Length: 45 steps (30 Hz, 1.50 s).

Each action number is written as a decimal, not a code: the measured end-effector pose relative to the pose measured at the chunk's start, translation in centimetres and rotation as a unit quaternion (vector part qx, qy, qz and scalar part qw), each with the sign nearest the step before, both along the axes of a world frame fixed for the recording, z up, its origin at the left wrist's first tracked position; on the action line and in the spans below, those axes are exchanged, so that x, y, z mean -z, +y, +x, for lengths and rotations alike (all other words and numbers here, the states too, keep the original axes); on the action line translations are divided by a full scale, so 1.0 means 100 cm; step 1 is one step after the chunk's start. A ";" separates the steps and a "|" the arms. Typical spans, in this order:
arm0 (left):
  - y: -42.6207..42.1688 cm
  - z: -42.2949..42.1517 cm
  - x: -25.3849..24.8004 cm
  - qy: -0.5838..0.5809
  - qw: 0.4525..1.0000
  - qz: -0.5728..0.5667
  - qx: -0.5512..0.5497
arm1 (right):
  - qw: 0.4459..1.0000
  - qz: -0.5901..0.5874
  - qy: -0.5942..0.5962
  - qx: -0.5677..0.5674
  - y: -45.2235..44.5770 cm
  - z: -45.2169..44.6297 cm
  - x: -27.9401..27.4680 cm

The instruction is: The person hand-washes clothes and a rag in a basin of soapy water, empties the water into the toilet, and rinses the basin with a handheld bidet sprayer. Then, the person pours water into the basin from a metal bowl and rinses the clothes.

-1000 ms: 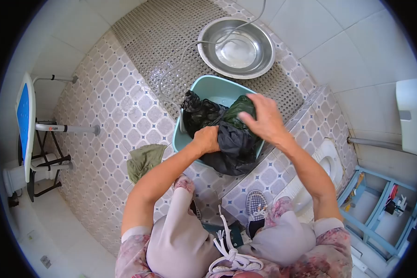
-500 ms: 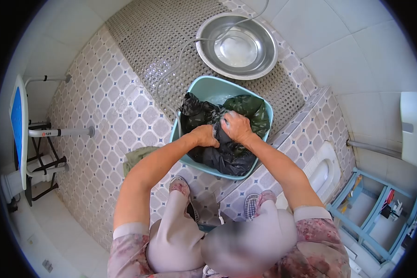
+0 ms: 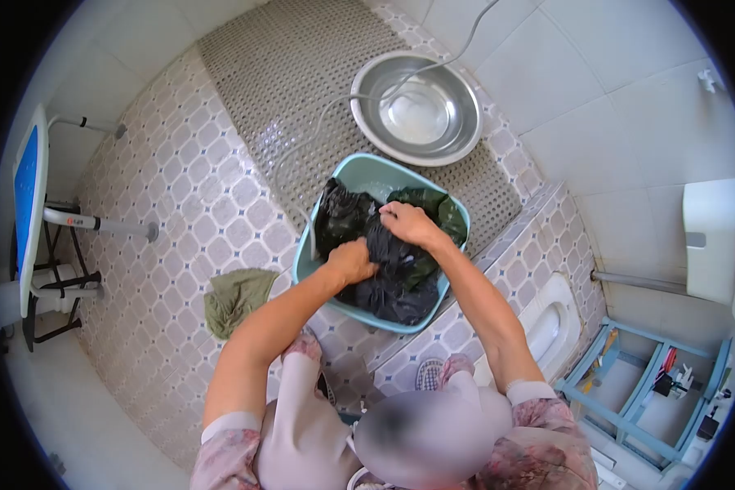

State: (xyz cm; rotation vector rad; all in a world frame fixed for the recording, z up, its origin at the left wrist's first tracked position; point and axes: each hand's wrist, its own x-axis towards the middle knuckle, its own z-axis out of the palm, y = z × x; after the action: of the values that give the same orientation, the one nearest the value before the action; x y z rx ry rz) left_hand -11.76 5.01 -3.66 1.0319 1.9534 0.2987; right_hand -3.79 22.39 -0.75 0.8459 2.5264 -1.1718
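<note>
Black cloth (image 3: 396, 286) in turquoise tub (image 3: 374, 168), left hand (image 3: 352, 261), right hand (image 3: 412, 224) clutching it

Dark cloth (image 3: 394, 257), black w/ dk. green patterned part, lies crumpled and shiny inside the lt.-blue tub (image 3: 303, 265); whether one pc. or several, cannot be told.

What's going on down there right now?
A person's left hand and right hand both grip bunched dark cloth inside a light-blue tub on the floor. Dark green patterned cloth shows at the tub's right side. Beyond the tub sits a metal basin, with a thin hose running across it. An olive-green cloth lies on the tiles to the left.
</note>
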 end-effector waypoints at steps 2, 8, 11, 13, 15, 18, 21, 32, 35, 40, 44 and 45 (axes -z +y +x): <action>0.003 0.000 -0.001 0.013 1.000 -0.007 0.013 | 0.983 0.064 0.172 -0.005 0.014 0.008 -0.012; 0.007 -0.007 -0.002 -0.001 0.998 -0.041 0.048 | 0.903 0.017 0.243 0.353 0.115 0.013 -0.010; 0.006 -0.009 -0.007 -0.008 0.997 -0.050 0.051 | 0.869 0.101 0.165 0.454 0.159 0.012 0.029; 0.005 -0.010 -0.004 -0.013 0.997 -0.052 0.053 | 0.821 -0.195 0.131 0.521 0.177 0.009 0.043; 0.006 -0.011 -0.006 -0.022 0.997 -0.059 0.055 | 0.744 -0.407 0.113 0.517 0.183 0.005 0.061; 0.008 -0.012 -0.016 -0.025 0.996 -0.068 0.052 | 0.735 -0.426 0.175 0.497 0.178 -0.003 0.074; 0.009 -0.014 -0.018 -0.023 0.995 -0.079 0.064 | 0.702 -0.429 0.231 0.519 0.167 -0.018 0.082; 0.047 -0.101 -0.068 -0.255 0.954 0.104 -0.117 | 0.689 -0.402 0.245 0.551 0.168 -0.024 0.085; 0.079 -0.142 -0.054 -0.373 0.874 0.124 -0.286 | 0.694 -0.395 0.236 0.554 0.174 -0.019 0.095; 0.122 -0.165 -0.049 -0.333 0.852 0.148 -0.376 | 0.692 -0.402 0.235 0.551 0.176 -0.007 0.095; 0.149 -0.186 -0.037 -0.169 0.932 0.173 -0.272 | 0.695 -0.402 0.228 0.551 0.175 0.006 0.090; 0.155 -0.194 -0.035 -0.172 0.935 0.164 -0.264 | 0.701 -0.399 0.220 0.549 0.173 0.011 0.085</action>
State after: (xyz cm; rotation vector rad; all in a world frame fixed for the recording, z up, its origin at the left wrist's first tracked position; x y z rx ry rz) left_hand -31.14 20.49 -0.12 0.5752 1.8548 1.0622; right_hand -2.72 39.72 -9.26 1.9805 1.1388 -2.7465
